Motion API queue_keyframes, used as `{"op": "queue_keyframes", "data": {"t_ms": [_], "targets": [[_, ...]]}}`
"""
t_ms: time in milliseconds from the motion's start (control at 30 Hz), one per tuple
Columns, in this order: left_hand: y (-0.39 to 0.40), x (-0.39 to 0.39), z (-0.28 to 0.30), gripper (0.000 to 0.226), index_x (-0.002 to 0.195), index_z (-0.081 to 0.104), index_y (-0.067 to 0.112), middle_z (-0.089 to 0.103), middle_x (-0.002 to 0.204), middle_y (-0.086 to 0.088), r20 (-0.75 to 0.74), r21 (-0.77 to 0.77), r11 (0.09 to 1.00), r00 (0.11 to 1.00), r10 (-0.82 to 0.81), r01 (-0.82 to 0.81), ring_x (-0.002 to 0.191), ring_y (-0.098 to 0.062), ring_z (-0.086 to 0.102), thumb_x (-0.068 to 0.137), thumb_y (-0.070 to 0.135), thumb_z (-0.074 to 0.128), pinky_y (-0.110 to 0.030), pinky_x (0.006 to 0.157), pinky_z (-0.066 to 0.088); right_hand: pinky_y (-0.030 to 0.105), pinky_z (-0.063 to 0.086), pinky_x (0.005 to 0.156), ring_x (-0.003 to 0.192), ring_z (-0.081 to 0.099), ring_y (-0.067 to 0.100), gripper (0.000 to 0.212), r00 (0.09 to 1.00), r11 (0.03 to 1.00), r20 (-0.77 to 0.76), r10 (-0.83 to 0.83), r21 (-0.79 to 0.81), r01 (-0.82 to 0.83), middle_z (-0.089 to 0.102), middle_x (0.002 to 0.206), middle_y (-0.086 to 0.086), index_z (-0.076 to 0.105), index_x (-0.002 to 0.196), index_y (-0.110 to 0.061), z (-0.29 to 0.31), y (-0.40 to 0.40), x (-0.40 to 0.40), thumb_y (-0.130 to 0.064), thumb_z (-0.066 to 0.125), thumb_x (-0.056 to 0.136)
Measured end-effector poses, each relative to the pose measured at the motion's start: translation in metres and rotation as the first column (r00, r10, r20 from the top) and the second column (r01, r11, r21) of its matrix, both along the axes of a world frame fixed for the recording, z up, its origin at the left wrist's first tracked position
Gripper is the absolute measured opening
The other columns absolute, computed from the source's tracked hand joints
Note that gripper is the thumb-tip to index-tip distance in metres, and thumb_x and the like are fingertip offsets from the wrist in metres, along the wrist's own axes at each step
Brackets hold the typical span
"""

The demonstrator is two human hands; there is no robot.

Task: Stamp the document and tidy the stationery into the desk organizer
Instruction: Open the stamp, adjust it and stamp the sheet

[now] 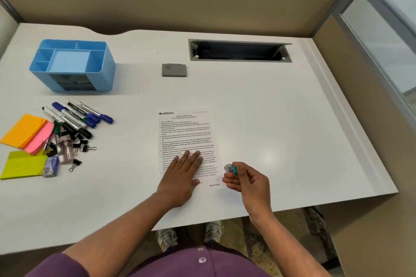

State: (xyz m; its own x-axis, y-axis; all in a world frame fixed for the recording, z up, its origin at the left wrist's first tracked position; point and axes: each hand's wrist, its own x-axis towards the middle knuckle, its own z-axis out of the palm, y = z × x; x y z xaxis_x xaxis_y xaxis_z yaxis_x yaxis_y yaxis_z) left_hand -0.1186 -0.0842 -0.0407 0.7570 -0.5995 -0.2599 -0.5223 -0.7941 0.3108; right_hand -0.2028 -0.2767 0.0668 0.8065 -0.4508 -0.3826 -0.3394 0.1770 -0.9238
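Gripping small teal-handled metal stamp (230, 169) in our closed right hand (247, 181); blue plastic desk organizer (73, 65) lies at ten o'clock, nearer our flat, empty left hand (181, 174).

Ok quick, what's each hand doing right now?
Left hand: open, flat on the document.
Right hand: closed, holding the stamp.

Left hand (183, 173) flat on document (186, 132), stamp (230, 168) in right hand (247, 181)
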Motion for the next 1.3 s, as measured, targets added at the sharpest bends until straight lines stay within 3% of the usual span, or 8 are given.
{"op": "queue_keyframes", "data": {"t_ms": [400, 533, 600, 667, 767, 867, 1033, 1300], "targets": [[-0.003, 0.003, 0.009, 0.069, 0.157, -0.012, 0.026, -0.024, 0.162, 0.012, -0.018, -0.040, 0.999, 1.000, 0.003, -0.004, 0.149, -0.013, -0.025, 0.105, 0.043, 0.030, -0.038, 0.124, -0.008, 0.034, 0.064, 0.077, 0.088, 0.077, 0.030, 0.036, 0.996, 0.995, -0.007, 0.086, 0.044, -0.085, 0.078, 0.091, 0.015, 0.074, 0.110, -0.009, -0.003, -0.002, -0.002, -0.036, 0.052, 0.098], [-0.016, 0.000, 0.017, 0.062, 0.158, 0.010, 0.025, 0.001, 0.165, 0.010, -0.022, -0.186, 0.977, 0.994, 0.106, -0.108, 0.153, -0.012, -0.006, 0.104, 0.040, 0.037, -0.031, 0.123, 0.000, 0.038, 0.064, 0.080, 0.090, 0.077, 0.032, 0.031, 0.990, 0.987, 0.009, 0.141, 0.072, -0.142, 0.078, 0.093, 0.016, 0.071, 0.114, -0.009, -0.002, -0.005, 0.003, -0.030, 0.051, 0.103], [-0.028, -0.002, 0.027, 0.050, 0.149, 0.037, 0.025, 0.037, 0.155, 0.008, -0.085, -0.345, 0.904, 0.968, 0.236, -0.251, 0.146, -0.015, 0.027, 0.101, 0.040, 0.044, -0.032, 0.119, 0.022, 0.040, 0.064, 0.082, 0.090, 0.077, 0.032, 0.027, 0.986, 0.983, 0.017, 0.169, 0.074, -0.170, 0.078, 0.094, 0.016, 0.066, 0.117, -0.010, -0.001, -0.007, 0.008, -0.028, 0.051, 0.104], [-0.043, -0.003, 0.042, 0.033, 0.128, 0.057, 0.024, 0.061, 0.129, 0.008, -0.279, -0.446, 0.763, 0.882, 0.379, -0.468, 0.122, -0.013, 0.053, 0.100, 0.040, 0.049, -0.031, 0.104, 0.042, 0.037, 0.063, 0.081, 0.089, 0.077, 0.030, 0.023, 0.981, 0.978, 0.013, 0.195, 0.071, -0.196, 0.079, 0.094, 0.013, 0.057, 0.121, -0.014, 0.001, -0.010, 0.015, -0.028, 0.052, 0.103], [-0.063, 0.002, 0.069, 0.029, 0.100, 0.071, 0.021, 0.075, 0.095, 0.006, -0.686, -0.412, 0.460, 0.600, 0.412, -0.787, 0.095, -0.012, 0.070, 0.099, 0.044, 0.053, -0.035, 0.090, 0.054, 0.029, 0.062, 0.077, 0.087, 0.078, 0.027, 0.022, 0.977, 0.973, -0.007, 0.213, 0.091, -0.211, 0.079, 0.094, 0.012, 0.046, 0.118, -0.018, 0.001, -0.012, 0.026, -0.029, 0.055, 0.102], [-0.073, 0.007, 0.089, 0.031, 0.091, 0.075, 0.010, 0.078, 0.086, -0.004, -0.847, -0.380, 0.253, 0.445, 0.292, -0.890, 0.085, -0.020, 0.075, 0.096, 0.037, 0.061, -0.039, 0.088, 0.059, 0.028, 0.062, 0.074, 0.085, 0.078, 0.025, 0.023, 0.970, 0.969, -0.050, 0.239, 0.084, -0.234, 0.079, 0.097, 0.011, 0.044, 0.120, -0.015, -0.004, -0.016, 0.038, -0.026, 0.055, 0.103], [-0.080, 0.019, 0.096, 0.021, 0.090, 0.076, 0.005, 0.077, 0.087, -0.011, -0.871, -0.369, 0.134, 0.392, 0.294, -0.920, 0.086, -0.026, 0.075, 0.094, 0.023, 0.065, -0.045, 0.091, 0.058, 0.030, 0.063, 0.076, 0.088, 0.077, 0.020, 0.024, 0.944, 0.945, -0.061, 0.324, 0.072, -0.320, 0.078, 0.100, 0.005, 0.053, 0.122, -0.011, -0.009, -0.023, 0.056, -0.025, 0.058, 0.103], [-0.073, 0.052, 0.094, 0.019, 0.099, 0.076, 0.007, 0.077, 0.092, -0.010, -0.883, -0.368, 0.046, 0.365, 0.296, -0.929, 0.093, -0.024, 0.074, 0.094, 0.021, 0.065, -0.034, 0.088, 0.057, 0.027, 0.062, 0.074, 0.088, 0.077, 0.020, 0.014, 0.950, 0.952, -0.056, 0.306, 0.015, -0.305, 0.079, 0.093, 0.002, 0.078, 0.101, -0.014, -0.003, -0.029, 0.098, -0.021, 0.080, 0.088]]}}
